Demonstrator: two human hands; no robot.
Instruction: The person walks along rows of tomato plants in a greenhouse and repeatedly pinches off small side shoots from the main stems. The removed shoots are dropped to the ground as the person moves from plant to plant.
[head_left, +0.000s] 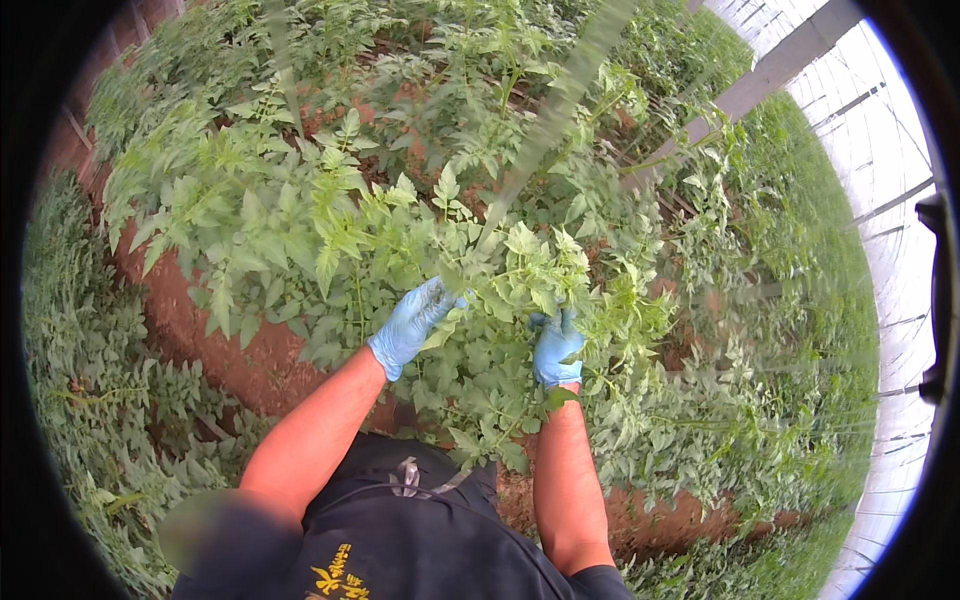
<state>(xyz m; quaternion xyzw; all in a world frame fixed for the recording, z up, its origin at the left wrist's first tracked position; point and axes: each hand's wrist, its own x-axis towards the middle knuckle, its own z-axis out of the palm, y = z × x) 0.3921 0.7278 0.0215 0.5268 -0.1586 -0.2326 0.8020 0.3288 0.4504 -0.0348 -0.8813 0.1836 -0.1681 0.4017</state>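
Note:
Both my hands wear thin blue gloves and reach into a leafy tomato plant (480, 337) before me. My left hand (416, 319) is at the plant's left side, its fingertips partly hidden by a leaf; dark smudges mark the glove. To the right, my right hand (557, 345) is among the foliage, fingers curled up under the leaves, with a leaf lying over the palm and another over the wrist. Whether either hand grips a stem cannot be made out. Pale upright strips (559, 112), blurred, rise from among the plants.
Dense rows of tomato plants (247, 217) stand ahead and on both sides. Reddish soil (262, 367) shows between rows at the left and below right. A grey post (780, 60) slants at the upper right, near a pale greenhouse cover (877, 247). More foliage (82, 300) borders the far left.

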